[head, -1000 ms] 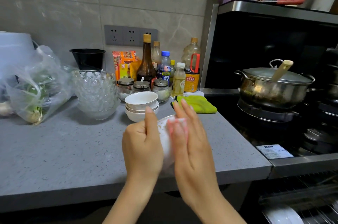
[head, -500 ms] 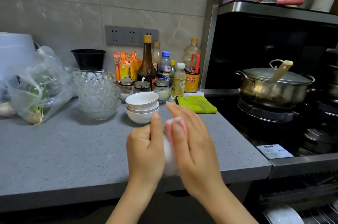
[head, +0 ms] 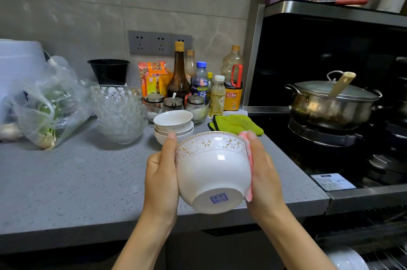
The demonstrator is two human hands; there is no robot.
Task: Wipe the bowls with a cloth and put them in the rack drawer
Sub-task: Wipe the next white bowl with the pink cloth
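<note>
Bowl [head: 212, 170], glossy round porcelain, left hand [head: 161, 179] holding, pink cloth [head: 248, 157] under right hand [head: 264, 178]

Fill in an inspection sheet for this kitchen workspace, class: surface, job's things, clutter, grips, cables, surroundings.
Surface: grey speckled counter.
Job's things: white bowl tilted, base toward camera; pink cloth against its side; bowl stack on counter; rack drawer lower right.
Clutter: glass bowls, bag of greens, bottles, green cloth.
Grips: left hand holds the bowl; right hand presses the cloth on it.
Cables: nothing seen.
Surroundings: lidded pot on stove.
</note>
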